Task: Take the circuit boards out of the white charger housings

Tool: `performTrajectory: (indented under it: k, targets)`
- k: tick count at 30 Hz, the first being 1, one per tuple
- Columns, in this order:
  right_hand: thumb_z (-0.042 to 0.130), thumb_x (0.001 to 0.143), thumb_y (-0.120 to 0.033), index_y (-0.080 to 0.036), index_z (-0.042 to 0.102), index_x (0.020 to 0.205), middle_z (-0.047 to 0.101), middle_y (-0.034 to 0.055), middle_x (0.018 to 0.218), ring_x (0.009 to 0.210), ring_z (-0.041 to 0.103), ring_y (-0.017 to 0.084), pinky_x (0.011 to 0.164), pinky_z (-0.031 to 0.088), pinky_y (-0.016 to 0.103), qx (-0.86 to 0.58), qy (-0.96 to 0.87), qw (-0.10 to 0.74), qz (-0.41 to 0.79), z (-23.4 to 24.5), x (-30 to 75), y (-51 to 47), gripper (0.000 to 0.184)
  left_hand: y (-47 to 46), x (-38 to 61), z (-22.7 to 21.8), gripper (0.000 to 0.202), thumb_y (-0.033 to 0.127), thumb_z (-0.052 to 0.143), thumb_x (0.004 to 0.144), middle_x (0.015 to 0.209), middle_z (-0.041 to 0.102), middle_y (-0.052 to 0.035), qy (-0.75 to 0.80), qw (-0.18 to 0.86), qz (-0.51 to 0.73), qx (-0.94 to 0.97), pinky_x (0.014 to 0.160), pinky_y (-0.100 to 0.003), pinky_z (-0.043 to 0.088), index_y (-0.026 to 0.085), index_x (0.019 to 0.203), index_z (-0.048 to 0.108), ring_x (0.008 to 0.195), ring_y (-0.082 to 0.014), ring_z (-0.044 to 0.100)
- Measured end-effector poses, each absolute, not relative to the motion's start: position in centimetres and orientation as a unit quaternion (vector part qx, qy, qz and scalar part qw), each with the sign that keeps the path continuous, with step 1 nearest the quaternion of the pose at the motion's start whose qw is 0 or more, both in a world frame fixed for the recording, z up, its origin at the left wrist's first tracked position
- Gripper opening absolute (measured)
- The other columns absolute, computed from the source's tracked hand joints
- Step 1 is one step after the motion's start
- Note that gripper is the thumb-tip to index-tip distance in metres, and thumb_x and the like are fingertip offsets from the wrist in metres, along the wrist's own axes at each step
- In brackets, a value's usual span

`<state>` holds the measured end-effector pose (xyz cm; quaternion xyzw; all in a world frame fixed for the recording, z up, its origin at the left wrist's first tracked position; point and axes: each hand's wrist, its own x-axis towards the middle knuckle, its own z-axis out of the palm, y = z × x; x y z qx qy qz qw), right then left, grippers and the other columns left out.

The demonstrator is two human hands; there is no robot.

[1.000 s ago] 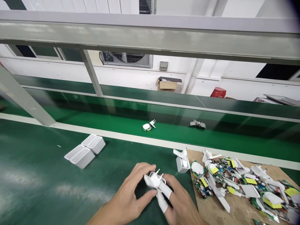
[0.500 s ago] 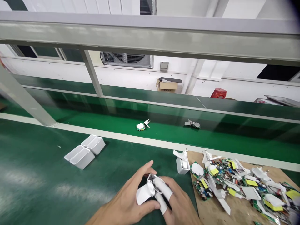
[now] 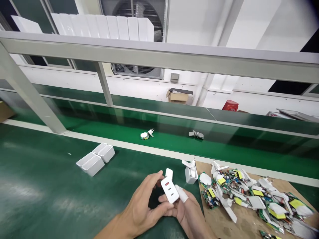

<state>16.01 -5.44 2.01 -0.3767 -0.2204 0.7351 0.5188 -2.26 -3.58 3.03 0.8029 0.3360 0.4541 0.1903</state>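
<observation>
A white charger sits between both hands, its port face turned up toward me. My left hand curls round it from the left and below. My right hand, with white finger cots on two fingertips, grips it from the right. Just beyond stands an open white charger shell with a plug piece in it. To the right lies a heap of circuit boards and white plug parts on a brown cardboard sheet.
Several empty white shells lie on the green bench at the left. Two assemblies ride the green conveyor belt beyond the white rail. A grey frame beam crosses overhead. A cardboard box and a red object stand by the far wall.
The charger has been turned in my hands: its prongs faced up, now its port face does. The two assemblies on the belt have drifted left. My head has tilted up slightly.
</observation>
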Motion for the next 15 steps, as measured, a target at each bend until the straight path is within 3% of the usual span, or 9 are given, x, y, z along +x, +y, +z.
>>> performTrajectory:
  k: [3,5,8,11,15]
  targets:
    - [0.089,0.078,-0.057,-0.005,0.077,0.110,0.081,0.0208,0.091,0.079,0.077,0.026,0.074,0.063,0.039,-0.373,-0.233,0.511,0.739,2.7,16.0,-5.7,0.062,-3.5,-2.4,3.4,0.074,0.031,0.071,0.100,0.130,0.066,-0.0109,0.333,0.180,0.458,0.804,0.094,-0.040,0.061,0.030,0.162,0.030,0.108,-0.0263,0.068]
    - [0.087,0.076,-0.062,-0.006,0.077,0.110,0.081,0.0200,0.089,0.077,0.076,0.027,0.074,0.063,0.041,-0.380,-0.234,0.507,0.737,2.5,16.0,-5.7,0.067,-3.6,-2.4,3.5,0.075,0.032,0.071,0.100,0.130,0.066,-0.0110,0.332,0.177,0.457,0.806,0.094,-0.041,0.061,0.030,0.162,0.029,0.109,-0.0267,0.068]
    - [0.087,0.076,-0.066,-0.011,0.075,0.112,0.081,0.0182,0.100,0.088,0.078,0.030,0.081,0.064,0.044,-0.409,-0.286,0.523,0.691,1.5,16.2,-5.5,0.067,-3.7,-2.3,3.4,0.089,0.037,0.080,0.093,0.131,0.065,-0.0119,0.348,0.174,0.440,0.809,0.097,-0.047,0.059,0.031,0.163,0.025,0.112,-0.0304,0.066]
    - [0.084,0.083,-0.058,-0.016,0.072,0.116,0.077,0.0165,0.119,0.105,0.076,0.029,0.093,0.063,0.039,-0.447,-0.415,0.544,0.577,0.9,16.4,-5.4,0.055,-3.6,-2.4,3.0,0.088,0.028,0.079,0.092,0.130,0.064,-0.0121,0.404,0.171,0.403,0.804,0.100,-0.053,0.056,0.033,0.163,0.026,0.119,-0.0340,0.062]
    - [0.063,0.101,-0.039,-0.021,0.071,0.120,0.071,0.0131,0.123,0.103,0.073,0.021,0.094,0.061,0.030,-0.455,-0.594,0.574,0.334,0.8,16.1,-5.9,0.027,-1.5,-2.5,2.5,0.076,0.020,0.067,0.093,0.127,0.064,-0.0106,0.475,0.248,0.359,0.764,0.099,-0.052,0.057,0.031,0.159,0.032,0.110,-0.0289,0.064]
